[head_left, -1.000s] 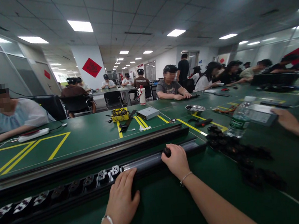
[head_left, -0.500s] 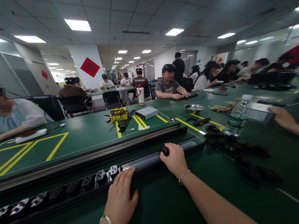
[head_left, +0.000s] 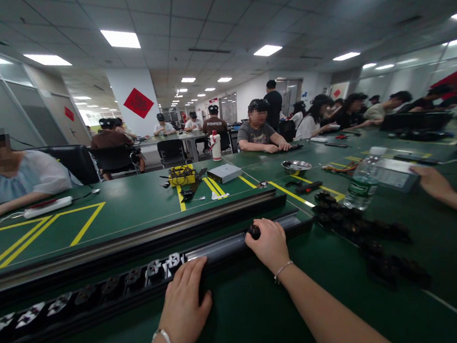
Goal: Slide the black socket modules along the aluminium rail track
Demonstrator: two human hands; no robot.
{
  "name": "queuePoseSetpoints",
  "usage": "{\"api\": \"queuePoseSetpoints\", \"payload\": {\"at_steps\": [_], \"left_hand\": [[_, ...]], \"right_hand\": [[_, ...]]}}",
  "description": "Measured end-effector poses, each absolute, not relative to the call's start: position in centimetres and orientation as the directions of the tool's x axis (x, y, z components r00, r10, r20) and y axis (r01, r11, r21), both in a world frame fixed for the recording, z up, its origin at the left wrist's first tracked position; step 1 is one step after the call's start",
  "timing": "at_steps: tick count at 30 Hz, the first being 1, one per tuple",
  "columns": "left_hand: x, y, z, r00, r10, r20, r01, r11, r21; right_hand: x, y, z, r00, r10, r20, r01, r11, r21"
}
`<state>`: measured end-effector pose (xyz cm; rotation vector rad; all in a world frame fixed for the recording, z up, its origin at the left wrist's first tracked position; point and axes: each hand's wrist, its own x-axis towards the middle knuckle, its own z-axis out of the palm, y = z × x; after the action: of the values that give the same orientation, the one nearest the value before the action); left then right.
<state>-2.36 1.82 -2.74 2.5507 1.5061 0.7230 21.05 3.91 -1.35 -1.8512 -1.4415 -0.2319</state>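
A long black rail with a grey channel (head_left: 217, 251) runs across the table in front of me. Its left stretch carries a row of several black modules (head_left: 111, 285), some with shiny silver faces. My left hand (head_left: 188, 294) lies over the rail's near edge by the last silver-faced module, fingers stretched out and thumb apart, gripping nothing. Toward the rail's right end, my right hand (head_left: 270, 244) is curled round a small black rounded part (head_left: 254, 231) at the channel. My fingers hide most of that part, so its exact kind does not show.
Behind lies a second long rail (head_left: 145, 233). To the right are a heap of black parts (head_left: 353, 220), a water bottle (head_left: 362, 181) and a co-worker's hand (head_left: 434, 181) on a grey box (head_left: 396, 174). Farther back stand a metal bowl (head_left: 296, 166) and a yellow object with cables (head_left: 181, 175).
My right hand, with the black part, has shifted very slightly to the right. My left hand stays where it was on the rail.
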Motion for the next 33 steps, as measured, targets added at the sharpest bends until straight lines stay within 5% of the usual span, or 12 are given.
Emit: {"api": "queuePoseSetpoints", "payload": {"at_steps": [33], "left_hand": [[-2.37,1.78,-2.77,0.407,0.840,0.359,0.801,-0.517,0.302]], "right_hand": [[21.43,4.14,-1.50,0.353,0.747,0.563,0.882,-0.064,-0.467]]}}
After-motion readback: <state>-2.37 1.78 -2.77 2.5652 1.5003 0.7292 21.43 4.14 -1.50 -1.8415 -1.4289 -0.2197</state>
